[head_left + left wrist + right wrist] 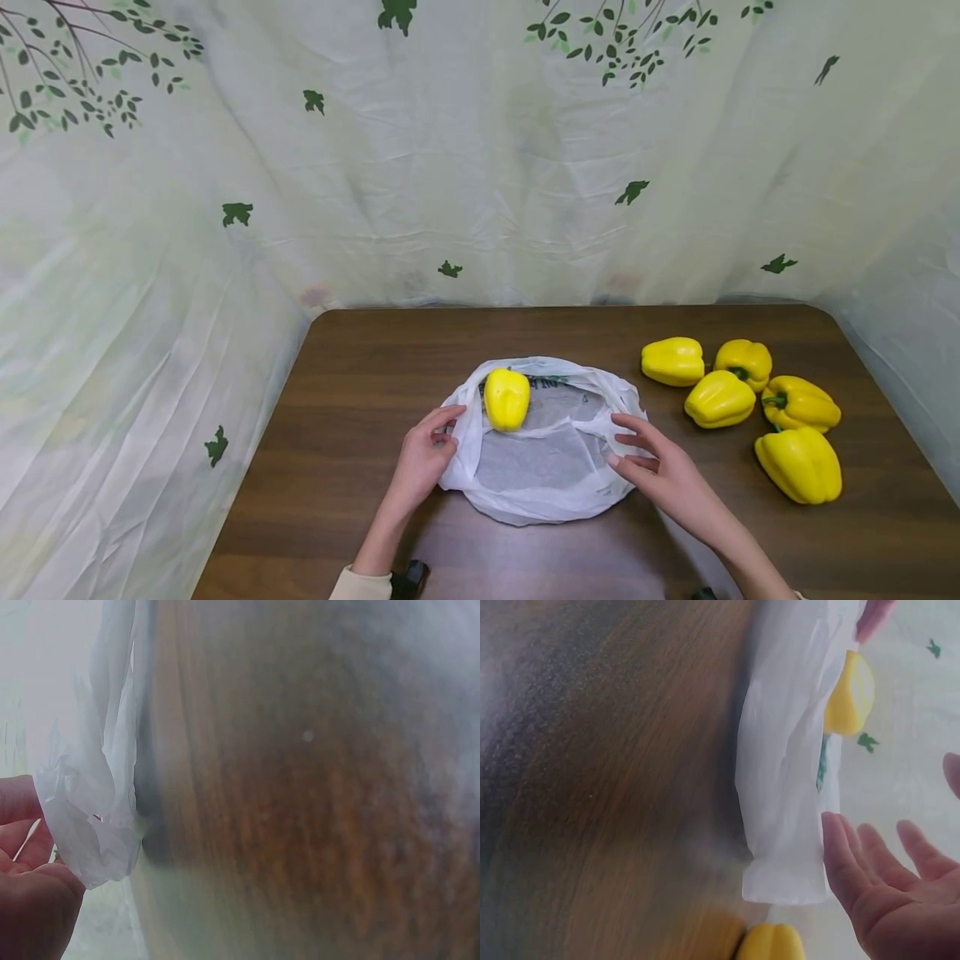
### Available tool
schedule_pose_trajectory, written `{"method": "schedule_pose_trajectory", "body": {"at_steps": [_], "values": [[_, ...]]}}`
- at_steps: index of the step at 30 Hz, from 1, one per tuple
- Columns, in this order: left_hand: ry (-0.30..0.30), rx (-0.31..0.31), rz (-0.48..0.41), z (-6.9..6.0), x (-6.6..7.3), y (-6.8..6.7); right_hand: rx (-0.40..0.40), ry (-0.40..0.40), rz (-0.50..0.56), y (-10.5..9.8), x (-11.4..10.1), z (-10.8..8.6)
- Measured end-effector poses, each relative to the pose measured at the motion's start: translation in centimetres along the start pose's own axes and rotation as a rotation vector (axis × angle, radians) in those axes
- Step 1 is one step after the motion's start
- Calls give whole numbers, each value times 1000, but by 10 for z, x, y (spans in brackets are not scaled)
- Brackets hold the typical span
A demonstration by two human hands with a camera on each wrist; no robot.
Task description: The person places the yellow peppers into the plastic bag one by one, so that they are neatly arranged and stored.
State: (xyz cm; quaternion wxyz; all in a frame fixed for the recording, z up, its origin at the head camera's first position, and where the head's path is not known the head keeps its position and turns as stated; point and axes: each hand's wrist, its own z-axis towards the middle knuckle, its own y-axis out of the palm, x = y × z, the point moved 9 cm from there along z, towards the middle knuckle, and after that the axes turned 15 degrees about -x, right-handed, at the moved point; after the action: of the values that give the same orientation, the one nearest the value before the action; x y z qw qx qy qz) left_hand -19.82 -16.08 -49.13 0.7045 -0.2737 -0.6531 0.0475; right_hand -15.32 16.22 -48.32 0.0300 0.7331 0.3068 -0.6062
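Note:
A white plastic bag (540, 504) lies on the table with its mouth spread upward. One yellow bell pepper (507, 400) is at the back left of that mouth; the right wrist view shows the pepper (850, 697) standing out past the bag's edge. At the left rim, my left hand (422, 457) touches the plastic, index finger and thumb apart. My right hand (663, 471) is at the opposite rim with fingers spread and fairly straight, its fingertips against the bag (787, 765).
Several more yellow bell peppers (720, 400) lie loose on the brown wooden table (360, 358), right of the bag. A pale curtain (480, 167) with leaf prints hangs behind the table and along both sides.

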Motion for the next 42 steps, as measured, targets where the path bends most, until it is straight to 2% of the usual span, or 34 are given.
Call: {"method": "schedule_pose_trajectory", "body": {"at_steps": [1, 4, 16, 27, 38, 42], "values": [[-3, 3, -1, 1, -6, 1, 9, -5, -3, -1, 0, -2], [1, 4, 7, 2, -12, 1, 35, -25, -4, -5, -1, -7], [9, 6, 26, 2, -12, -1, 120, -36, -44, -20, 1, -26], [11, 10, 25, 2, -12, -1, 196, 25, -56, -36, 21, -43], [-26, 6, 22, 3, -16, -1, 305, 56, -67, -49, 35, -64], [-3, 10, 23, 3, -14, -1, 336, 101, -71, -53, 43, -70]]}}
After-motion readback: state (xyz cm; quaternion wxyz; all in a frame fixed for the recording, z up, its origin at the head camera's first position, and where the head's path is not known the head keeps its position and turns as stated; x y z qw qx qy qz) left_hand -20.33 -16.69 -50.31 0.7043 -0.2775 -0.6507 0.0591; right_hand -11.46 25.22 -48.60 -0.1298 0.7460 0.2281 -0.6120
